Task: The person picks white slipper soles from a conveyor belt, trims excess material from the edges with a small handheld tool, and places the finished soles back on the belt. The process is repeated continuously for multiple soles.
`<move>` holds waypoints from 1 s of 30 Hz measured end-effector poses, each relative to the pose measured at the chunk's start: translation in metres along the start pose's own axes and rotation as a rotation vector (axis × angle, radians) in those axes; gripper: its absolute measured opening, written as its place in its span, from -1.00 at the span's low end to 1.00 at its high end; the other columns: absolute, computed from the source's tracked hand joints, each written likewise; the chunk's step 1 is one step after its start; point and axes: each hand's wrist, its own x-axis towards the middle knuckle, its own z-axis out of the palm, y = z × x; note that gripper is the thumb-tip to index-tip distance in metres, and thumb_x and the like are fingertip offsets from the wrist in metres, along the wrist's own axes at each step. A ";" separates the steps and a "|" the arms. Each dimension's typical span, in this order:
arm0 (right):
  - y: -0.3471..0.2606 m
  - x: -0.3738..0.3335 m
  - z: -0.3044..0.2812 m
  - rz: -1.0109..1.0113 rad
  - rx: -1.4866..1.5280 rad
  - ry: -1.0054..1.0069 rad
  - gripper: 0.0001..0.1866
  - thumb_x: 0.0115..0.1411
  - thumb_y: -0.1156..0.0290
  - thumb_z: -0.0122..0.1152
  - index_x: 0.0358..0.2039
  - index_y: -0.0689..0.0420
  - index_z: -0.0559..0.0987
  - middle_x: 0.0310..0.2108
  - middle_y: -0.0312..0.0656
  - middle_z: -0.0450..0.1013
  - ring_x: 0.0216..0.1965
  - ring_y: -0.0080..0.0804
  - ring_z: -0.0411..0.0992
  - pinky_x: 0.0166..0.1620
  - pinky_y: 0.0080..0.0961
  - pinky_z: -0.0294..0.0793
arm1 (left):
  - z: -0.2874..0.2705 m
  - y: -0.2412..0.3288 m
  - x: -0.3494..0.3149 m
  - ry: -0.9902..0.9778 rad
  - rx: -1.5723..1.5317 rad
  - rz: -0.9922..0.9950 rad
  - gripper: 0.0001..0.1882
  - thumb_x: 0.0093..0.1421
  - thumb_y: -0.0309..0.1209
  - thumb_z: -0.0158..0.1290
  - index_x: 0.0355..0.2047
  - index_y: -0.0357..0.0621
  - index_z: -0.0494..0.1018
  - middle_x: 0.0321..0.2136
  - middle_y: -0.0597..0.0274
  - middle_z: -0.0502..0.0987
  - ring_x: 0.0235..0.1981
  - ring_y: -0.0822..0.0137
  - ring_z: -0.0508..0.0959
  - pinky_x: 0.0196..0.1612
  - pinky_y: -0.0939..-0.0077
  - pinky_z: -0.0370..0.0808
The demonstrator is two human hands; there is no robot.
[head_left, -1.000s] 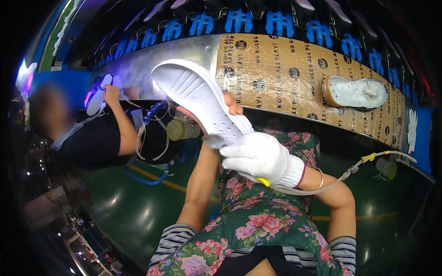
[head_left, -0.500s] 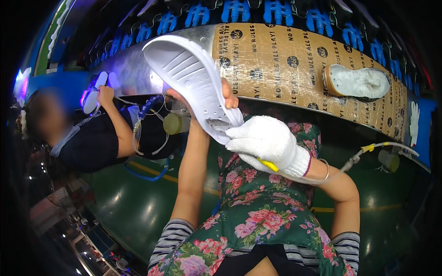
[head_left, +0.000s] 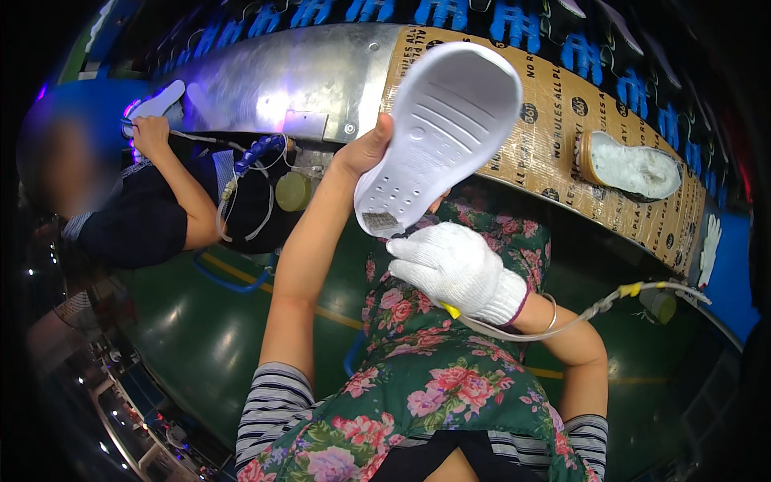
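Observation:
My bare left hand (head_left: 371, 153) holds a white shoe sole (head_left: 440, 132) up by its edge, tread side toward me, its heel end pointing down. My right hand (head_left: 454, 267), in a white knit glove, is closed around a yellow-handled tool (head_left: 450, 309) whose tip touches the sole's heel end. A thin cable (head_left: 594, 309) runs from the tool off to the right. Both hands are raised above my lap, which is covered by a green floral apron.
A curved conveyor runs across the top, part bare metal (head_left: 305, 76), part brown printed board (head_left: 554, 145), carrying a second shoe part (head_left: 630, 167). Blue holders (head_left: 514, 20) line its far side. A co-worker in dark clothing (head_left: 152, 217) works at the left. Green floor lies below.
My left hand has turned and raised the sole so it stands more upright and further right. My gloved right hand stays at the heel end with the tool.

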 end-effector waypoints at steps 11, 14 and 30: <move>0.007 0.012 -0.022 0.196 0.441 0.220 -0.81 0.04 0.55 0.51 -0.29 0.05 0.76 -0.20 -0.15 0.70 -0.23 -0.24 0.66 -0.16 -0.37 0.63 | -0.005 0.013 0.021 0.193 0.291 -0.089 0.05 0.25 0.47 -0.14 0.42 -0.17 0.24 0.12 -0.12 0.55 0.01 0.07 0.63 0.00 0.17 0.66; 0.004 0.013 -0.043 0.589 0.710 0.344 -0.90 0.09 0.60 0.48 -0.34 0.17 0.76 -0.16 -0.09 0.71 -0.21 -0.37 0.67 -0.12 -0.45 0.64 | -0.008 0.015 0.038 0.061 -0.071 0.204 0.12 0.24 0.60 -0.46 0.34 -0.14 0.31 -0.16 -0.19 0.63 -0.32 -0.07 0.73 -0.33 0.08 0.76; 0.024 0.003 -0.023 0.731 1.010 0.725 -0.75 0.20 0.64 0.41 -0.08 0.30 0.72 -0.06 -0.08 0.68 -0.07 -0.44 0.63 0.04 -0.52 0.61 | 0.043 -0.099 -0.061 0.139 -0.715 0.403 0.00 0.33 0.36 -0.15 0.53 -0.07 0.04 0.41 -0.28 0.22 0.33 -0.45 0.34 0.25 -0.57 0.36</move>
